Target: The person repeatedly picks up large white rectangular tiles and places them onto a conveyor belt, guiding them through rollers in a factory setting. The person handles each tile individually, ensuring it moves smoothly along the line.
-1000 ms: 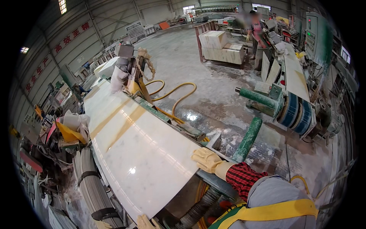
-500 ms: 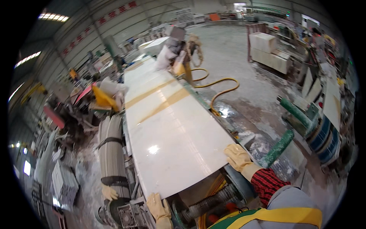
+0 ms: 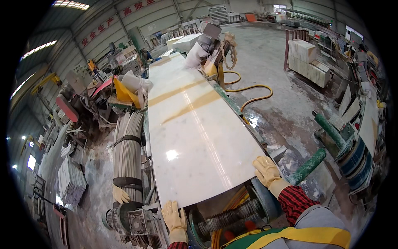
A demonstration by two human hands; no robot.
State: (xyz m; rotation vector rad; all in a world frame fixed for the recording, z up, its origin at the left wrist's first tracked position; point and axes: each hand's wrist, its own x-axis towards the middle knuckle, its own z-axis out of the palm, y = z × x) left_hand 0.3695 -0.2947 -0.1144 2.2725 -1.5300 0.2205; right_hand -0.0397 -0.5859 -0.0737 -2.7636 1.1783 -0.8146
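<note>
A long, polished white stone slab [image 3: 199,153] with tan bands stretches away from me over a machine frame. My left hand [image 3: 174,220], in a cream glove, is at its near left corner. Its fingers point forward, stretched out, and the thumb stands apart beside the front edge. At the near right corner, my right hand [image 3: 267,172], gloved alike, rests with its fingers laid over the slab's edge. Both hands look open; the undersides of the fingers are hidden. Below the front edge is a cable-wound drum [image 3: 228,218] between round flanges.
A loose cream glove [image 3: 120,194] lies by a strapped bundle of strips [image 3: 128,155] and a motor [image 3: 137,224] on the left. Green posts [image 3: 307,166] stand right. A yellow hose [image 3: 257,93] curls on the wet floor. Stacked stone blocks [image 3: 309,62] are farther off.
The view has turned slightly left, so the scene sits farther right. More of my left cuff shows. Both hands stay at the slab's near corners.
</note>
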